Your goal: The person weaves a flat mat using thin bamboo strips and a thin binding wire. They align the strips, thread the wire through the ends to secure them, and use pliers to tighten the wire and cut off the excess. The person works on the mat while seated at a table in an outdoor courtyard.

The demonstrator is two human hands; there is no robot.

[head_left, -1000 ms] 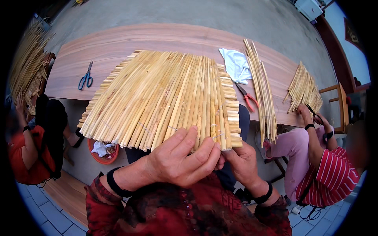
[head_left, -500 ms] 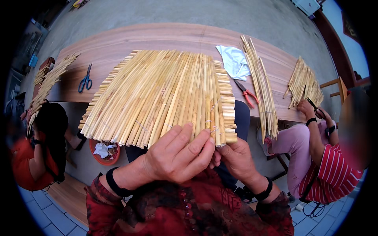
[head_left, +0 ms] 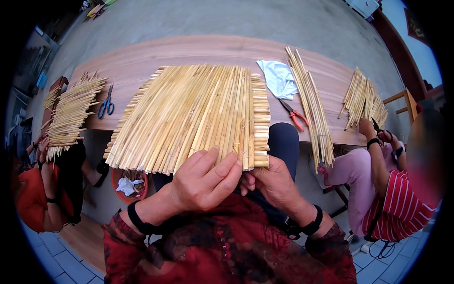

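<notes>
A reed mat (head_left: pixel 184 113) of long straight sticks, laid over a crosswise layer that shows at both sides, spans from the wooden table (head_left: pixel 127 52) toward my lap. My left hand (head_left: pixel 202 182) has its fingers bent over the near right part of the mat, fingertips at thin pale thread ties (head_left: pixel 239 150). My right hand (head_left: pixel 274 182) is closed at the near right corner, thumb against the stick ends, fingers partly hidden beneath. Right of the mat lie red-handled pliers (head_left: pixel 294 116), a white cloth (head_left: pixel 277 75) and loose long reeds (head_left: pixel 312 113). Dark scissors (head_left: pixel 107 104) lie to the left.
A person in orange (head_left: pixel 33 194) at the left is at a stick bundle (head_left: pixel 73 113). A person in striped red (head_left: pixel 392 203) at the right holds dark scissors by another bundle (head_left: pixel 362 99). An orange basin (head_left: pixel 120 191) with white scraps sits beneath the table.
My hands and the mat's near edge have shifted slightly up and leftward in view, keeping their grip. At the left, the other person's stick bundle has been lowered onto the table edge.
</notes>
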